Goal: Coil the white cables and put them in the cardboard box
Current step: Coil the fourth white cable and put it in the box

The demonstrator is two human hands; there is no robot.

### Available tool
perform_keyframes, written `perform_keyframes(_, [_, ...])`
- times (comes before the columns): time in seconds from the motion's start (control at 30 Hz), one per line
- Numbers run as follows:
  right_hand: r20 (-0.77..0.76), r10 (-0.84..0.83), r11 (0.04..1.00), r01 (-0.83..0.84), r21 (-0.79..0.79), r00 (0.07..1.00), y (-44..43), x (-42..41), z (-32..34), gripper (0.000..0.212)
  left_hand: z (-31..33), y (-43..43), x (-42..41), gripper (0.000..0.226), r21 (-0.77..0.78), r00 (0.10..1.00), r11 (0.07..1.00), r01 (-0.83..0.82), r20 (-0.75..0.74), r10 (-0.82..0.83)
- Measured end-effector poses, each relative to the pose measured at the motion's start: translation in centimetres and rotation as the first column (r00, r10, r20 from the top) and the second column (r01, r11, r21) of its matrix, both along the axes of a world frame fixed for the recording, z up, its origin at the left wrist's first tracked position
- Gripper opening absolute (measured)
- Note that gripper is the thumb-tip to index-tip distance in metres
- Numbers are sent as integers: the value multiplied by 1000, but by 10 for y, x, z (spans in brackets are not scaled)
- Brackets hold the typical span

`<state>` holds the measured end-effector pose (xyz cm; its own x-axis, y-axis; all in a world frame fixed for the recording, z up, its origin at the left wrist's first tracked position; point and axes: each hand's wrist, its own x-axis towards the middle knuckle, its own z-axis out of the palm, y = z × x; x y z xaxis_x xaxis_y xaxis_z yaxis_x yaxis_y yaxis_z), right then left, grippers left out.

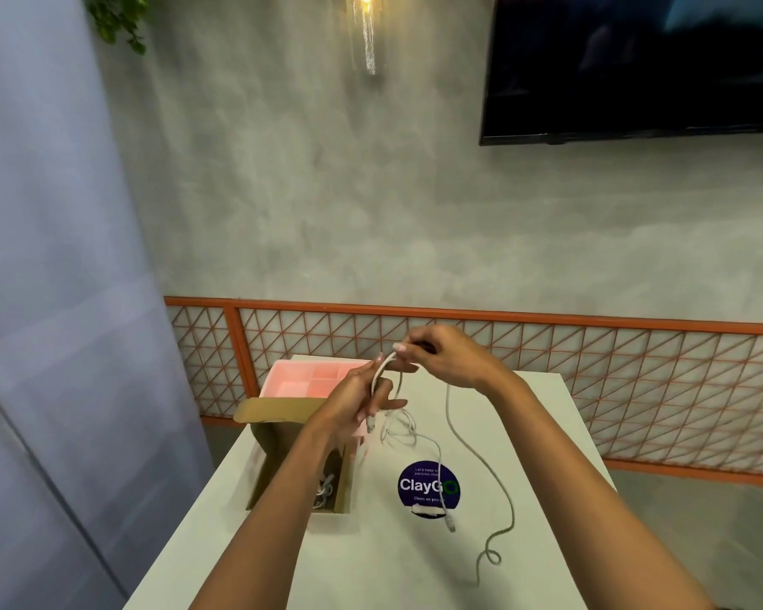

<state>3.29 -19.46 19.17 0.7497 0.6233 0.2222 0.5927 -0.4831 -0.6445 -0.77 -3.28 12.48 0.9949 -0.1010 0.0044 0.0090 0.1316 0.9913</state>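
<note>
Both hands are raised above the white table (547, 433). My left hand (357, 402) grips one end of a white cable (481, 464), its plug hanging just below the fingers. My right hand (441, 354) pinches the same cable a little higher, so a short arc runs between the hands. From the right hand the cable drops and trails across the table to a small curl at the front right. A second white cable (439, 460) lies on the table under the hands. The open cardboard box (278, 442) stands at the left under my left forearm, with coiled cable (324, 493) inside.
A pink compartment tray (291, 376) sits behind the box at the table's far left. A round dark-blue sticker (428, 488) lies flat mid-table. An orange lattice rail (591, 367) runs along the wall behind, and a dark screen (635, 63) hangs above right.
</note>
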Motion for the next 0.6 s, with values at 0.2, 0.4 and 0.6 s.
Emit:
perform_keyframes(0.2, [-101, -120, 958, 142, 249, 988, -1, 8, -18, 30, -3, -2, -9, 44, -312, 995, 946, 88, -13, -96])
perform_keyframes(0.4, [-169, -91, 933, 143, 330, 981, -2, 13, -24, 20, -4, -4, -9, 36, -394, 993, 911, 118, 44, -110])
perform_keyframes(0.6, [-46, -155, 957, 162, 239, 987, -3, 11, -36, 27, 1, -3, -2, 37, -449, 989, 881, 149, 76, -128])
